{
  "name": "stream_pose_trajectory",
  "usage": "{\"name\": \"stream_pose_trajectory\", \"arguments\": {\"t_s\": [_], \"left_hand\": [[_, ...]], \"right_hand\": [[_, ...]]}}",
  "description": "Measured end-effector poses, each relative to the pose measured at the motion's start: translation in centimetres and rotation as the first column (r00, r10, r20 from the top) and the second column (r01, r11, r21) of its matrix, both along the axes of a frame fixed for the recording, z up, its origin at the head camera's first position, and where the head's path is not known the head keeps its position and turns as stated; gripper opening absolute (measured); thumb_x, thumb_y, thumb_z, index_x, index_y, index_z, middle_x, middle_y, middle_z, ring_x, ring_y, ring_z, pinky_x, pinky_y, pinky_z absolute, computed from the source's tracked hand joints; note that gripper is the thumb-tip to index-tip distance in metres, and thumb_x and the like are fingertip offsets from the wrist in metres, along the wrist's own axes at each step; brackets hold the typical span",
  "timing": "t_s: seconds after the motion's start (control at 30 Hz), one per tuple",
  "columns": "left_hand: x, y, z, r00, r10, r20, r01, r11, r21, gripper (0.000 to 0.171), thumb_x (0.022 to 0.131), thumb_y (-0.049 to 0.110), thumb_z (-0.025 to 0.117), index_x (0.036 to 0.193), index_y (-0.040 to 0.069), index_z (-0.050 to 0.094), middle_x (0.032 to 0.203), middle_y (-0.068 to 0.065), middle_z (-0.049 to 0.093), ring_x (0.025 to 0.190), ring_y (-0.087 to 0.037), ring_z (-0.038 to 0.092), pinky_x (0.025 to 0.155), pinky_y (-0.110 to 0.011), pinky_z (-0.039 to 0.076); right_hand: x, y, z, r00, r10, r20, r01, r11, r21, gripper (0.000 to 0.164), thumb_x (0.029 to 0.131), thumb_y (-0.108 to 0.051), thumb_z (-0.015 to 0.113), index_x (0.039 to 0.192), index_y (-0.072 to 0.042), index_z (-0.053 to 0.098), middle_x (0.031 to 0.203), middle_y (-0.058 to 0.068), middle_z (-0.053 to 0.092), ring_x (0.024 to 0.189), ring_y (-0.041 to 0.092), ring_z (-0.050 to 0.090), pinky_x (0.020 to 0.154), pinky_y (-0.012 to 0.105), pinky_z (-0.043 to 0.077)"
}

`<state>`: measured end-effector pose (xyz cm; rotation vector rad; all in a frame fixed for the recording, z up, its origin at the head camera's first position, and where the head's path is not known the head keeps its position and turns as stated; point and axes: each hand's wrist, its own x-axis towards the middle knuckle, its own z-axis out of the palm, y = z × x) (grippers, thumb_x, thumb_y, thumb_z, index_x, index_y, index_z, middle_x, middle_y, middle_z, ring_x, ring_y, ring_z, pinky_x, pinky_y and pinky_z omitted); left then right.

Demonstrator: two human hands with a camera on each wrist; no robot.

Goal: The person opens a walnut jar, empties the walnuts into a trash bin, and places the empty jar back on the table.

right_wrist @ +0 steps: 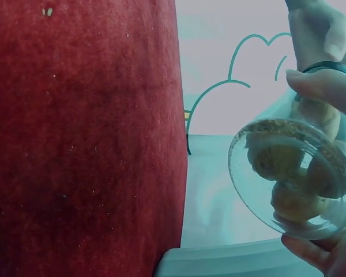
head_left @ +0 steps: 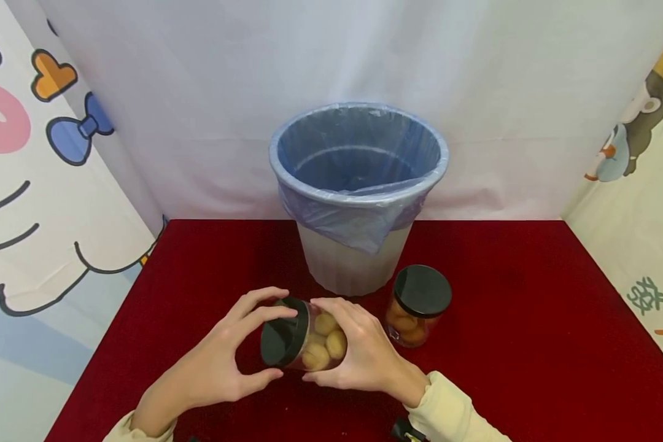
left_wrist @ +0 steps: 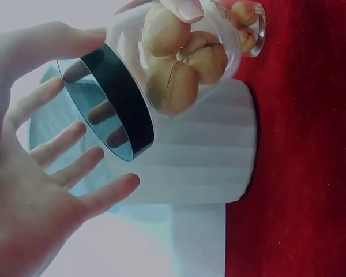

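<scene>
A clear plastic jar [head_left: 324,344] with walnuts [left_wrist: 172,86] inside is held tilted on its side above the red cloth. My right hand [head_left: 359,350] grips its body from the right, thumb and fingers round the wall. The jar's dark screw lid [head_left: 282,334] is on and faces left. Around that lid my left hand [head_left: 234,344] is spread, its fingers [left_wrist: 106,193] fairly straight and apart, the thumb tip right at the lid's edge. The glossy lid top mirrors the fingertips in the left wrist view. Through the jar's round base, walnuts [right_wrist: 300,199] show in the right wrist view.
A second dark-lidded jar [head_left: 422,291] of walnuts stands upright to the right of my hands. Behind them is a white bin [head_left: 348,258] lined with a bluish plastic bag [head_left: 364,215]. A red cloth [head_left: 519,344] covers the table, with white curtains [head_left: 210,92] beyond.
</scene>
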<state>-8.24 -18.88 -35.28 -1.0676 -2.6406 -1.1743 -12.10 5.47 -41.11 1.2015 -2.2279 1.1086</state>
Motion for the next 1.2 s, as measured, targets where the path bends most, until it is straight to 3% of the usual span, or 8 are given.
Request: {"name": "stream_pose_trajectory", "arguments": {"t_s": [0.27, 0.47, 0.8, 0.93, 1.2], "left_hand": [[0.06, 0.12, 0.05, 0.999, -0.048, 0.010, 0.048, 0.999, 0.018, 0.079, 0.062, 0.008, 0.082, 0.131, 0.027, 0.047, 0.147, -0.002, 0.029, 0.129, -0.023, 0.032, 0.093, -0.040, 0.046], [0.04, 0.08, 0.00, 0.998, -0.047, 0.030, 0.046, 0.998, 0.043, 0.077, 0.059, 0.009, 0.083, 0.126, 0.028, 0.048, 0.145, -0.001, 0.030, 0.128, -0.022, 0.032, 0.092, -0.040, 0.047], [-0.07, -0.11, -0.05, 0.997, -0.080, 0.021, 0.079, 0.995, 0.059, 0.083, 0.058, 0.012, 0.083, 0.131, 0.025, 0.046, 0.146, -0.002, 0.030, 0.127, -0.025, 0.035, 0.093, -0.042, 0.046], [-0.07, -0.22, -0.19, 0.998, -0.062, 0.023, 0.061, 0.997, 0.055, 0.083, 0.060, 0.016, 0.083, 0.133, 0.026, 0.045, 0.143, 0.000, 0.033, 0.127, -0.021, 0.035, 0.092, -0.044, 0.046], [-0.13, 0.03, -0.85, 0.999, 0.015, 0.050, -0.020, 0.995, 0.098, 0.071, 0.071, 0.027, 0.081, 0.133, 0.025, 0.046, 0.131, 0.002, 0.041, 0.107, -0.015, 0.047, 0.073, -0.028, 0.052]], "right_hand": [[-0.14, 0.01, -0.01, 1.000, 0.025, 0.009, -0.025, 1.000, 0.006, 0.095, 0.053, -0.045, 0.089, 0.130, -0.008, 0.048, 0.116, -0.002, 0.059, 0.103, 0.012, 0.058, 0.088, 0.031, 0.048], [-0.18, 0.02, 0.06, 0.999, 0.032, 0.022, -0.032, 0.999, 0.002, 0.095, 0.053, -0.046, 0.089, 0.130, -0.007, 0.049, 0.116, -0.003, 0.059, 0.101, 0.012, 0.059, 0.088, 0.030, 0.048], [0.00, 0.02, 0.20, 0.999, 0.049, 0.021, -0.050, 0.999, 0.005, 0.094, 0.054, -0.046, 0.088, 0.131, -0.008, 0.048, 0.116, -0.002, 0.059, 0.102, 0.011, 0.058, 0.088, 0.029, 0.048], [0.10, 0.00, 0.16, 0.998, 0.057, 0.013, -0.057, 0.998, 0.009, 0.094, 0.054, -0.046, 0.088, 0.131, -0.008, 0.048, 0.117, -0.002, 0.058, 0.102, 0.012, 0.058, 0.089, 0.029, 0.047], [0.23, 0.10, 0.10, 0.999, 0.045, -0.023, -0.045, 0.999, 0.028, 0.093, 0.054, -0.046, 0.088, 0.131, -0.009, 0.049, 0.122, -0.001, 0.056, 0.104, 0.011, 0.057, 0.089, 0.030, 0.047]]}}
